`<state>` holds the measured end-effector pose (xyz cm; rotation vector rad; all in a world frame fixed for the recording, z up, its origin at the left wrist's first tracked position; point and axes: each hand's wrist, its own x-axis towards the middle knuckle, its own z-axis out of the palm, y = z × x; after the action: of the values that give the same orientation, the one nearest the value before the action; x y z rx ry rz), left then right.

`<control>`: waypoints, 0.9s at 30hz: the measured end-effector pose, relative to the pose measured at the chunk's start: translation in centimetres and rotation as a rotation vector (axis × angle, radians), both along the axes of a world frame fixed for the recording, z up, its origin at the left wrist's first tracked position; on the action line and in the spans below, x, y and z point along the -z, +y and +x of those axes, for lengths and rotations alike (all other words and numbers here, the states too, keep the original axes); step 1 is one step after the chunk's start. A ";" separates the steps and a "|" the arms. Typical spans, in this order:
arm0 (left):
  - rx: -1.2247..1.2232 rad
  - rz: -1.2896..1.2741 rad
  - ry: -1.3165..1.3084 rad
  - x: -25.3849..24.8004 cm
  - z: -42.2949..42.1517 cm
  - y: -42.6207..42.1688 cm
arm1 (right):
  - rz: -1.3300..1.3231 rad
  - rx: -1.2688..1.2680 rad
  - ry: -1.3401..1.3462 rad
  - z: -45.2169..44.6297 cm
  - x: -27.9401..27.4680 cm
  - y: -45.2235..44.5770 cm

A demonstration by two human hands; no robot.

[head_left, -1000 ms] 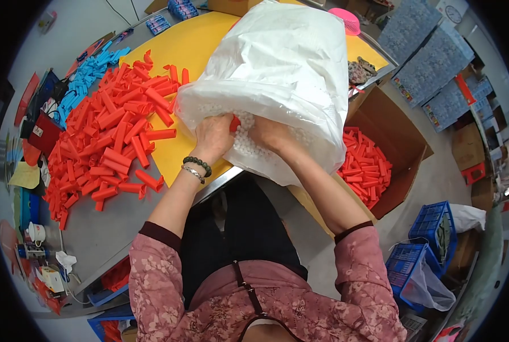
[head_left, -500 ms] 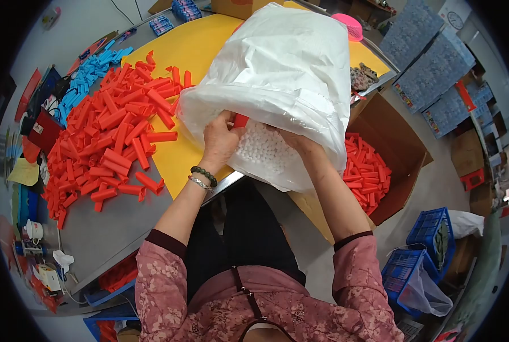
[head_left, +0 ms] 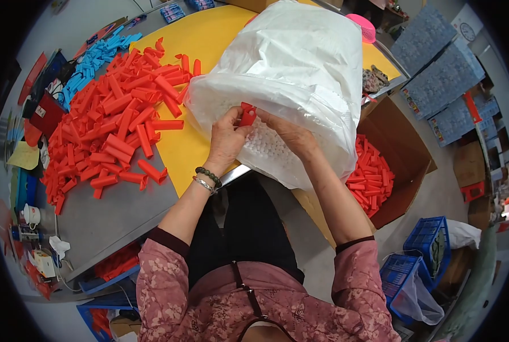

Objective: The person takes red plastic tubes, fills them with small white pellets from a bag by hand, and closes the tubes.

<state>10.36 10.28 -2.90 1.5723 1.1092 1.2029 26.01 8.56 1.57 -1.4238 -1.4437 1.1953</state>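
Note:
At the mouth of a big white plastic bag [head_left: 300,51], my left hand [head_left: 227,137] pinches a small red tube [head_left: 247,114], held with its open end up. My right hand [head_left: 291,137] is at the tube's right side, its fingertips close to or on it; what they hold, if anything, is too small to make out. Small white balls [head_left: 264,147] fill the bag's opening below and behind both hands. A large heap of red tubes [head_left: 117,114] spreads over the table to the left.
The grey table [head_left: 129,208] carries a yellow sheet [head_left: 177,154] and blue pieces [head_left: 97,60] at the back left. A cardboard box [head_left: 402,165] of red pieces [head_left: 371,176] stands right of the bag. Blue crates [head_left: 400,279] sit on the floor at the lower right.
My right hand has come out of the white balls, up to the red tube. My left hand has kept the tube and raised it slightly at the bag's mouth.

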 end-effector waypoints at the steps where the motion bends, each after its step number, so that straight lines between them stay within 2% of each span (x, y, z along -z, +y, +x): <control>1: 0.009 -0.011 -0.005 0.1 -0.1 0.0 | -0.052 0.010 0.023 -0.2 -0.8 -0.4; 7: 0.072 -0.072 -0.170 1.1 -0.6 0.0 | -0.043 0.132 0.643 -1.5 1.8 0.6; 10: 0.088 -0.073 -0.284 0.5 -1.5 -0.9 | 0.095 0.037 0.774 -0.1 3.6 1.6; 15: 0.116 -0.075 -0.388 -0.9 -2.8 -2.8 | 0.056 0.117 0.551 0.2 3.5 0.9; 19: 0.081 -0.074 -0.355 -1.2 -4.5 -4.3 | 0.033 0.164 0.348 0.0 3.2 0.4; 24: -0.066 -0.084 -0.240 1.2 -7.3 -5.6 | 0.038 0.178 0.351 0.1 3.3 0.1; 25: -0.039 -0.155 -0.167 2.3 -7.7 -5.5 | 0.044 0.154 0.351 0.0 3.0 0.0; 27: -0.040 -0.150 -0.207 2.4 -8.4 -5.3 | 0.058 0.135 0.337 -0.6 2.2 -0.2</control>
<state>2.00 4.96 -5.27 1.2868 1.0730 1.2482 25.43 8.39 -0.65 -1.1931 -1.1238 1.2282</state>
